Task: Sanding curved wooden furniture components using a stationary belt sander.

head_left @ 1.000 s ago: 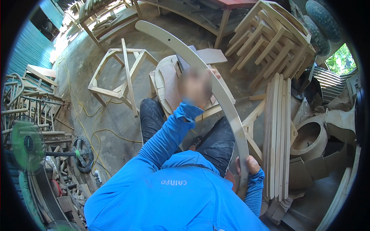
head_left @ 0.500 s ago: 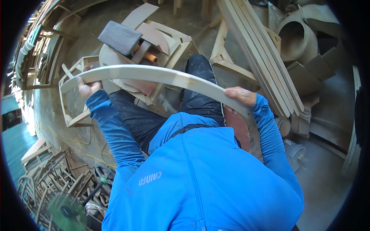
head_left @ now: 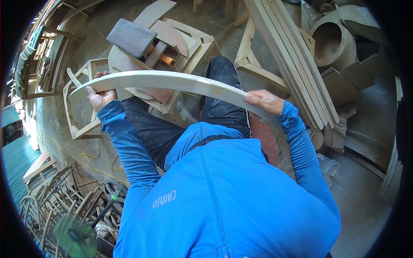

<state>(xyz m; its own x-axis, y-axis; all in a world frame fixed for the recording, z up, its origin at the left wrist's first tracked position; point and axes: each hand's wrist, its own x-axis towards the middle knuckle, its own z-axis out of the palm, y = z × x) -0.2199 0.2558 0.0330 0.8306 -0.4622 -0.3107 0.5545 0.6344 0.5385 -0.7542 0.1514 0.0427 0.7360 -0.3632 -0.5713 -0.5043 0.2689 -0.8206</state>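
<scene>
A long, pale, curved wooden slat [head_left: 165, 80] spans the space over my thighs, bowed away from me. My left hand [head_left: 101, 92] is closed round it close to its left end. Toward the other end, my right hand [head_left: 266, 102] grips it with the thumb on top; the fingers underneath are mostly hidden. Beyond the slat, a dark grey sanding block [head_left: 131, 37] and an orange-handled tool [head_left: 167, 59] rest on a wooden stand [head_left: 195, 58] together with several flat wooden pieces.
Long planks [head_left: 297, 64] lean at the right, beside a wide grey duct [head_left: 329, 41]. A pale wooden frame [head_left: 69, 105] stands at the left. Yellow cord [head_left: 81, 155] runs over the floor. Lower left are a fan [head_left: 74, 235] and a heap of curved wooden parts [head_left: 47, 193].
The slat's right part has risen slightly, and my right hand has shifted a little toward the left along with it. My left hand keeps its hold with only a small shift.
</scene>
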